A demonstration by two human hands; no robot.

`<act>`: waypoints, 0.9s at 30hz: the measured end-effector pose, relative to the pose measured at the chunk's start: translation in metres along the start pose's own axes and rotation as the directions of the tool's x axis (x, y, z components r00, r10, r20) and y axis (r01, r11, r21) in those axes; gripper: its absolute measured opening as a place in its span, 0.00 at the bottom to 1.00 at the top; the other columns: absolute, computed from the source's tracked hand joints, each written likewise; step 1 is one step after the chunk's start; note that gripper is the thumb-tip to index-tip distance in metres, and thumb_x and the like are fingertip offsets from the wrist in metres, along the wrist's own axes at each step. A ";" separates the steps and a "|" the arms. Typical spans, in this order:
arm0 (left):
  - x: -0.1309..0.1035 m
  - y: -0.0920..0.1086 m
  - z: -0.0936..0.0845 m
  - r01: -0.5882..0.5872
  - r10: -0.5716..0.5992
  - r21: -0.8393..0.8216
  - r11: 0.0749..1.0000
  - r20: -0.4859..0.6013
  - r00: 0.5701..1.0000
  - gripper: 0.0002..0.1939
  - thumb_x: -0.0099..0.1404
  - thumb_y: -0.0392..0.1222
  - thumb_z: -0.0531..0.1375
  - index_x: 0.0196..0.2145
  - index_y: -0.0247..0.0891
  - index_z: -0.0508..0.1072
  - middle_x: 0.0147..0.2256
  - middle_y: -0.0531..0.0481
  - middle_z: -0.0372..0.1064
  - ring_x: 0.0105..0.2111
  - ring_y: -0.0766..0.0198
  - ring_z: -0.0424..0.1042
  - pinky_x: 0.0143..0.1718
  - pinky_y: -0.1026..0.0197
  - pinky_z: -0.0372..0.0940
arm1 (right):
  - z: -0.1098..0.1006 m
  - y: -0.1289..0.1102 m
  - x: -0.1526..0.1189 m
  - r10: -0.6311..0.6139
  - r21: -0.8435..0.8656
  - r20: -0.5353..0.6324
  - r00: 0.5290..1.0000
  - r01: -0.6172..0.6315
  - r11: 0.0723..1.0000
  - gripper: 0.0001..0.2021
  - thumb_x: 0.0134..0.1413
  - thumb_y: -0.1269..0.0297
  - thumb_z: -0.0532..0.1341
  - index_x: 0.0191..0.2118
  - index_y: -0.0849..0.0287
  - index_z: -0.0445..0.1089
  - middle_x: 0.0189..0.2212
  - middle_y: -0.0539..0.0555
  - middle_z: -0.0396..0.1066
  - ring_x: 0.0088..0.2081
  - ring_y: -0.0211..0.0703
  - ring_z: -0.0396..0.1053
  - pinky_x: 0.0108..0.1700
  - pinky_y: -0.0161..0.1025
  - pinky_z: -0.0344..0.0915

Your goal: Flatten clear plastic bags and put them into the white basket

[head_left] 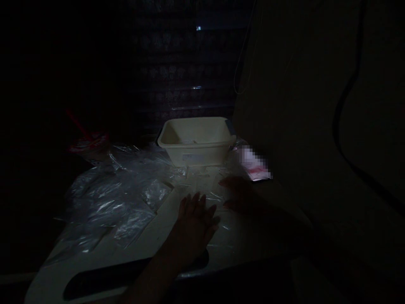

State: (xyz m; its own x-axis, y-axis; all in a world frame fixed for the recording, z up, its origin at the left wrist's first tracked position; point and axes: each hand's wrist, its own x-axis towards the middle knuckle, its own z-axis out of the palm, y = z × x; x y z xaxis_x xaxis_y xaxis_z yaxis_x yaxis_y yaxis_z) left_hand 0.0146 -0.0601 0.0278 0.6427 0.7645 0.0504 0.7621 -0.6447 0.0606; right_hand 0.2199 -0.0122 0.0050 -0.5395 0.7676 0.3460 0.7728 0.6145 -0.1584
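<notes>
The scene is very dark. My left hand [196, 221] is stretched out over the pale table [167, 249], palm down with its fingers apart. My right hand [238, 194] is mostly in shadow to its right, its thumb and fingertips held apart. Between and under the hands, a sheet or bag of clear plastic [217, 196] catches some light; its outline is hard to make out. Just beyond them stands a cream plastic tub [199, 156] with something small and pale inside.
Crumpled clear plastic bags [117, 207] cover the table's left side. Behind them is a cup [91, 147] with a red straw. A bright, pixelated screen or card [255, 164] lies right of the tub. The table has a dark handle slot [104, 278] along its near edge.
</notes>
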 end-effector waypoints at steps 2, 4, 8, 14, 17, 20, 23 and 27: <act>0.000 0.000 -0.001 -0.006 0.006 -0.023 1.000 0.012 1.000 0.21 0.62 0.50 0.40 0.51 0.44 0.55 0.54 0.41 0.48 0.54 0.48 0.40 0.48 0.42 0.44 | 0.002 0.005 -0.001 -0.031 0.016 -0.009 0.999 0.032 0.999 0.29 0.43 0.44 0.49 0.47 0.61 0.58 0.43 0.59 0.61 0.45 0.50 0.57 0.44 0.46 0.55; -0.001 0.000 -0.001 -0.013 0.014 -0.046 0.999 0.022 1.000 0.21 0.62 0.49 0.41 0.52 0.44 0.54 0.54 0.39 0.46 0.54 0.47 0.38 0.47 0.41 0.44 | 0.003 0.010 -0.004 -0.072 0.041 -0.022 0.997 0.073 0.996 0.33 0.38 0.41 0.51 0.48 0.60 0.57 0.43 0.59 0.61 0.45 0.51 0.57 0.45 0.47 0.53; -0.002 -0.001 -0.002 -0.024 0.028 -0.089 0.996 0.041 0.999 0.21 0.62 0.50 0.41 0.52 0.46 0.53 0.55 0.38 0.44 0.55 0.47 0.35 0.47 0.40 0.43 | -0.001 0.011 -0.004 -0.047 0.090 -0.013 0.999 0.048 0.995 0.32 0.39 0.44 0.53 0.49 0.59 0.55 0.44 0.59 0.60 0.46 0.51 0.56 0.44 0.46 0.55; -0.003 -0.002 -0.004 -0.030 0.037 -0.098 0.995 0.064 0.997 0.21 0.61 0.51 0.41 0.52 0.47 0.53 0.55 0.38 0.42 0.55 0.47 0.32 0.47 0.39 0.41 | -0.002 -0.004 0.010 0.094 0.014 -0.037 0.995 -0.093 0.996 0.19 0.45 0.59 0.54 0.45 0.60 0.59 0.42 0.58 0.62 0.43 0.49 0.58 0.43 0.46 0.56; -0.004 -0.001 -0.004 -0.036 0.042 -0.093 0.995 0.057 0.998 0.23 0.61 0.52 0.40 0.53 0.46 0.49 0.56 0.39 0.41 0.55 0.49 0.31 0.47 0.40 0.42 | 0.002 -0.007 0.013 0.112 0.001 -0.073 0.991 -0.112 0.994 0.18 0.45 0.62 0.54 0.44 0.61 0.60 0.41 0.58 0.63 0.42 0.49 0.59 0.43 0.45 0.57; -0.004 -0.002 -0.002 -0.019 0.021 -0.070 0.997 0.025 0.999 0.25 0.62 0.51 0.39 0.55 0.43 0.43 0.56 0.41 0.39 0.55 0.52 0.32 0.48 0.40 0.41 | 0.006 -0.009 0.010 0.120 -0.014 -0.101 0.988 -0.122 0.992 0.16 0.46 0.65 0.53 0.43 0.62 0.60 0.42 0.59 0.63 0.43 0.48 0.58 0.43 0.45 0.56; -0.004 -0.005 0.003 -0.024 0.024 -0.025 0.999 0.006 1.000 0.24 0.63 0.49 0.37 0.55 0.38 0.45 0.56 0.41 0.41 0.56 0.54 0.34 0.49 0.40 0.39 | 0.010 -0.008 0.004 0.078 -0.015 -0.080 0.994 -0.079 0.997 0.19 0.44 0.60 0.54 0.44 0.62 0.60 0.43 0.59 0.61 0.44 0.48 0.56 0.44 0.45 0.55; -0.005 -0.006 0.008 -0.017 0.017 -0.008 1.000 0.019 1.000 0.27 0.63 0.50 0.36 0.54 0.31 0.46 0.55 0.39 0.40 0.55 0.54 0.36 0.49 0.41 0.39 | 0.008 -0.003 -0.004 0.004 -0.031 -0.071 0.997 -0.007 1.000 0.22 0.45 0.56 0.53 0.45 0.62 0.59 0.43 0.59 0.60 0.45 0.49 0.56 0.45 0.46 0.54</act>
State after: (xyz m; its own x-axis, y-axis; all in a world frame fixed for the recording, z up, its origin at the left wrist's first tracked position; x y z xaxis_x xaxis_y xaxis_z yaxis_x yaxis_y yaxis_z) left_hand 0.0070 -0.0600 0.0197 0.6571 0.7531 0.0329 0.7503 -0.6576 0.0680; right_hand 0.2172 -0.0160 -0.0028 -0.5112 0.7555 0.4097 0.7863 0.6036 -0.1320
